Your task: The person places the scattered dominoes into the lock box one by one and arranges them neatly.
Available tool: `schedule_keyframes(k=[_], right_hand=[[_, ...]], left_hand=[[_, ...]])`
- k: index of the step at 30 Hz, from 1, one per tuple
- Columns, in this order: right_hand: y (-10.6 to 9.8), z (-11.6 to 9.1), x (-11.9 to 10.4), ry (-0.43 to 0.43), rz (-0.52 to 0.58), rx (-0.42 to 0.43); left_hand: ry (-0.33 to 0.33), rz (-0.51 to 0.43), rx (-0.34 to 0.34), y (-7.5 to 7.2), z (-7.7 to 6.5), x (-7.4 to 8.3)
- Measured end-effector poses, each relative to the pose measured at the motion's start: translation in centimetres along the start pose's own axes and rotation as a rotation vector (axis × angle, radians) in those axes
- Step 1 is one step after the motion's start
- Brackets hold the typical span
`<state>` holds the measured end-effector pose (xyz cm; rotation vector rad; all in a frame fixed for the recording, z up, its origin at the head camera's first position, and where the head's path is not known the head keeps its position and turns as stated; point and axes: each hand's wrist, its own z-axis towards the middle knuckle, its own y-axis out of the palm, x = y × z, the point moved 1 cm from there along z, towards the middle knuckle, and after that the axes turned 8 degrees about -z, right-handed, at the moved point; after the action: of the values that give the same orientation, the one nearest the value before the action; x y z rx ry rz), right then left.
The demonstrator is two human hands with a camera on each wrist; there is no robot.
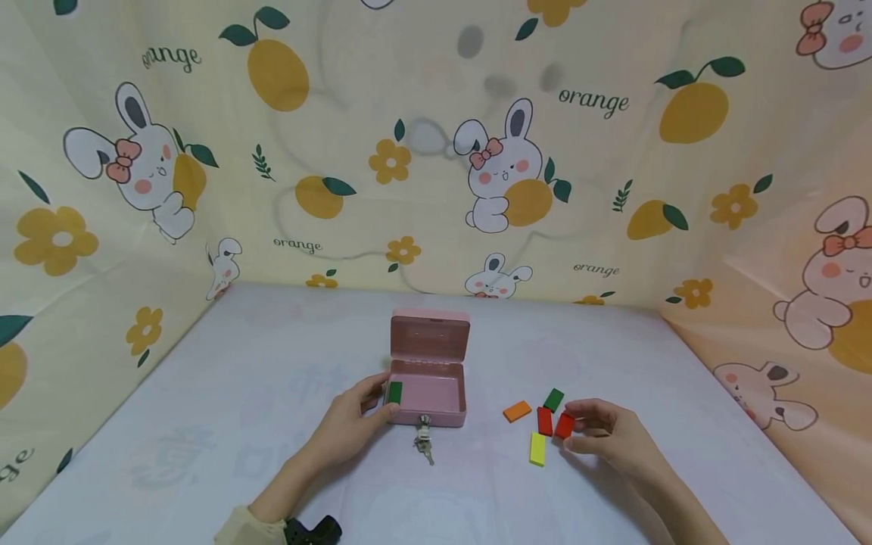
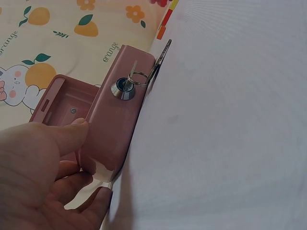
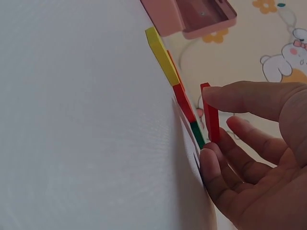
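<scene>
My left hand (image 1: 357,420) holds the left side of a pink metal cash box (image 1: 429,418). Its thumb lies over the box's front rim in the left wrist view, with the other fingers along the side. The lid (image 1: 429,338) stands raised, and a green block (image 1: 394,392) is inside at the left. Keys (image 1: 424,440) hang from the lock on the front. My right hand (image 1: 609,431) pinches a red block (image 3: 210,114) between thumb and fingers, just above the table. Beside it lie another red block (image 1: 544,421), a green block (image 1: 553,400), a yellow block (image 1: 537,449) and an orange block (image 1: 517,411).
The white-covered table (image 1: 272,363) runs back to a patterned cloth (image 1: 422,227) with rabbits and oranges, which also rises on both sides. A black strap (image 1: 313,531) is at my left wrist.
</scene>
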<state>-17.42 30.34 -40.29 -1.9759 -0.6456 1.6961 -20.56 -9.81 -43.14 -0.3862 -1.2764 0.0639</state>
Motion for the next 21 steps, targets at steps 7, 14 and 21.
schedule_keyframes(k=[7, 14, 21], right_hand=[[0.12, 0.03, -0.23, -0.003, -0.009, -0.002], [0.14, -0.08, -0.39, -0.002, 0.004, -0.008], [0.13, -0.08, -0.28, -0.008, -0.006, 0.003]], left_hand=[[-0.005, 0.02, 0.001, -0.04, 0.03, -0.03], [-0.001, 0.03, 0.007, 0.1, 0.14, -0.1], [-0.002, 0.028, 0.006, 0.02, 0.13, -0.15]])
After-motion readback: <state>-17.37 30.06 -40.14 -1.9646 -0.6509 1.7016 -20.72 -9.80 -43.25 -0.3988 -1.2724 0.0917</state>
